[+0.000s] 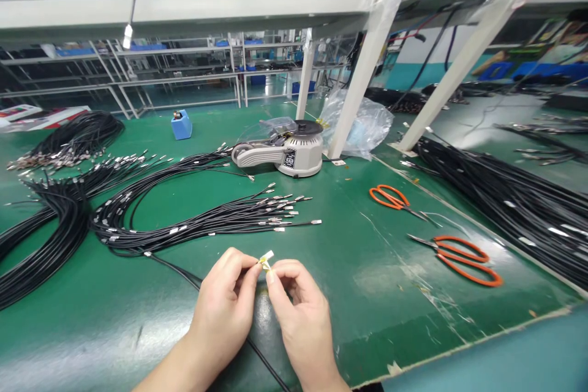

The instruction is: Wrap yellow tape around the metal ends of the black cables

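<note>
In front of me, over the near part of the green table, my left hand [227, 300] pinches a small white and metallic cable connector [267, 256] between thumb and forefinger. A bit of yellowish clear tape [263, 262] is at the connector. From the other side, my right hand [301, 312] pinches at the tape, its thumb and forefinger closed and almost meeting the left fingertips. A black cable [266, 362] runs under my hands; whether it joins this connector is hidden. Beyond my hands lies a bundle of black cables [184, 226] with silvery, white-tagged ends.
A grey round tape dispenser [301, 156] stands behind the bundle, left of a white post [367, 67]. Two orange-handled scissors, one farther [390, 196] and one nearer [468, 257], lie right. More cables [505, 196] line the right side. A blue block [182, 125] sits at back left.
</note>
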Demonstrator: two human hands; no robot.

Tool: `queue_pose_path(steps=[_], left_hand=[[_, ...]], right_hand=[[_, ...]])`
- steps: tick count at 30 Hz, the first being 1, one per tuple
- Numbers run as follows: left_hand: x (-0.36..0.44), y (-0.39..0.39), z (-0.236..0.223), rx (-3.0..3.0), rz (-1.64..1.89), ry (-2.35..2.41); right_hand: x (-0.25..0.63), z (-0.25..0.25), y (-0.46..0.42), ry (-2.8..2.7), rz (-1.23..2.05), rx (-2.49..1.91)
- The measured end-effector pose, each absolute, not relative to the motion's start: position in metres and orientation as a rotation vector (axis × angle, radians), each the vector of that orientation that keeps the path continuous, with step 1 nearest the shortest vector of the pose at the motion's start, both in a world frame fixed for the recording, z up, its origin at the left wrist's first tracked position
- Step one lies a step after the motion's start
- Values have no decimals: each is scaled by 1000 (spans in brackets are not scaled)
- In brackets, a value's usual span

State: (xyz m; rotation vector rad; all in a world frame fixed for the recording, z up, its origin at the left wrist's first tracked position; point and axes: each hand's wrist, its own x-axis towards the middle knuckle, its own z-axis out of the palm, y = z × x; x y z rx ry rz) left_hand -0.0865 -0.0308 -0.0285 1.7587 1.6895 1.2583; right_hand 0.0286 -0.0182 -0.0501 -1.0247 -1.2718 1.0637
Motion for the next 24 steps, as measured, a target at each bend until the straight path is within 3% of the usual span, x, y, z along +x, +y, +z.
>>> queue_pose_path(steps=[24], left_hand=[[-89,-30,-36,1834,1319,1657]], right_hand=[[34,-50,-21,-1218,1179,-1045]])
